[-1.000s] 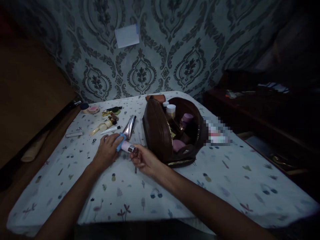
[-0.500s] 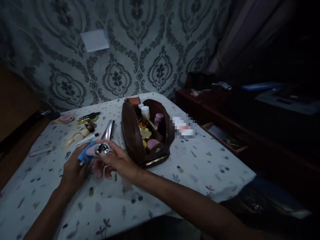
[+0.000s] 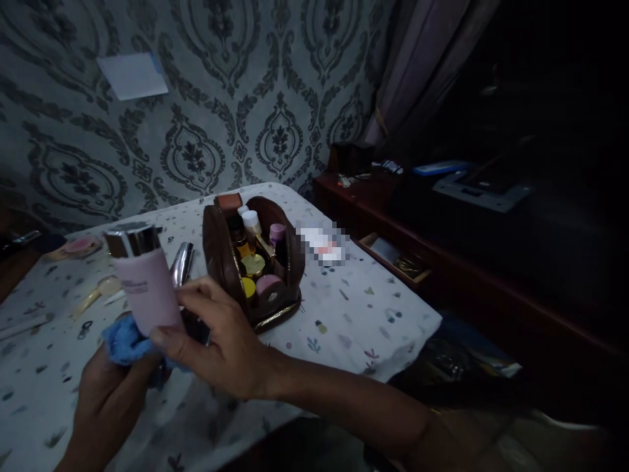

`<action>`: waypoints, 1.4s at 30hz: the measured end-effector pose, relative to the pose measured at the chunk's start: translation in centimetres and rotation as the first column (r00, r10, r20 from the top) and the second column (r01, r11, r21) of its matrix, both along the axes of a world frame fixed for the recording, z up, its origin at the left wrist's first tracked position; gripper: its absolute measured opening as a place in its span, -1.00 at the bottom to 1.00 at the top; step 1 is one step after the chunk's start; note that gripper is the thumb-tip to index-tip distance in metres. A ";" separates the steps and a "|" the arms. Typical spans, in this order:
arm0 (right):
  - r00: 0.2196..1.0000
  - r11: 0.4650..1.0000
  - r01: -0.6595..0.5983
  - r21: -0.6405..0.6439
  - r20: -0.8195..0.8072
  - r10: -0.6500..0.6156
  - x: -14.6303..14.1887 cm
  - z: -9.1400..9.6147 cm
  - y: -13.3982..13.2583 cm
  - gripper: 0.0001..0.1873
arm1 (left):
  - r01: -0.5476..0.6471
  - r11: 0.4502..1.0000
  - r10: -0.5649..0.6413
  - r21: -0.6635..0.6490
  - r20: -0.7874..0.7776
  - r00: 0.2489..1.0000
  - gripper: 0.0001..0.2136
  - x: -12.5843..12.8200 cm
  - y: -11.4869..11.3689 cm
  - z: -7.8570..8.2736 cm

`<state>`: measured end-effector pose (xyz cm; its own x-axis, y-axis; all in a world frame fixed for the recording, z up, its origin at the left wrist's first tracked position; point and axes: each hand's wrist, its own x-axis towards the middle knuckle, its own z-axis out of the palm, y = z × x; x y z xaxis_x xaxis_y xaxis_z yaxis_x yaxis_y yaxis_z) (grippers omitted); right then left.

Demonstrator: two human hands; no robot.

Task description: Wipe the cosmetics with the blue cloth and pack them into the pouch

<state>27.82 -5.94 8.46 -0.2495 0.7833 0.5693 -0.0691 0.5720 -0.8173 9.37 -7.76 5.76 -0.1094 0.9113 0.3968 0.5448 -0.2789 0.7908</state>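
Observation:
A pink bottle (image 3: 150,292) with a shiny silver cap stands nearly upright between my hands, tilted a little to the left. My right hand (image 3: 221,341) grips its lower right side between thumb and fingers. Bunched around the bottle's base is a blue cloth (image 3: 125,341), which my left hand (image 3: 111,393) holds closed from below. Just beyond my right hand, a silver tube (image 3: 183,262) stands on the table. The open brown bag (image 3: 221,252) behind it contains several bottles and jars, among them a white-capped bottle (image 3: 251,223) and a jar with a gold lid (image 3: 253,265).
A patterned white cloth covers the table (image 3: 339,328). Makeup items, including a pink compact (image 3: 82,245), lie at the left. Right of the bag is a blurred-out item (image 3: 322,242). Past the table's right edge is an open drawer (image 3: 393,259) in a dark red cabinet.
The pink bottle has turned from cap-toward-me to upright, and its side now shows. My right hand has moved from the cap to its lower body. The view has shifted right.

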 end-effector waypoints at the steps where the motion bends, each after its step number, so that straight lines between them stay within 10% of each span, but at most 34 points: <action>1: 0.999 1.000 0.014 -0.016 -0.031 -0.014 0.3 0.2 -0.2 -0.81 | 0.015 0.999 -0.014 -0.037 0.040 0.999 -0.70 0.7 0.0 0.4; 19: 0.841 0.868 -0.279 -0.410 -0.541 0.015 4.8 1.2 -1.5 -0.65 | 0.493 0.856 -0.457 -0.155 0.221 0.862 -0.82 6.8 1.0 2.4; 29: 0.795 0.873 -0.243 -0.423 -0.602 -0.070 6.7 2.1 -0.7 -0.69 | 0.509 0.861 -0.504 -0.007 -0.157 0.849 -0.84 8.6 1.9 4.3; 36: 0.946 0.902 0.119 -0.416 -0.227 -0.230 12.0 3.0 1.6 -0.69 | 0.573 0.792 -0.213 0.210 -0.784 0.583 -0.49 7.4 2.7 3.0; 42: 0.873 0.915 0.402 0.030 0.287 -0.394 15.6 4.2 3.4 -0.72 | 0.573 0.784 -0.121 0.238 -0.848 0.516 -0.52 6.7 2.6 2.8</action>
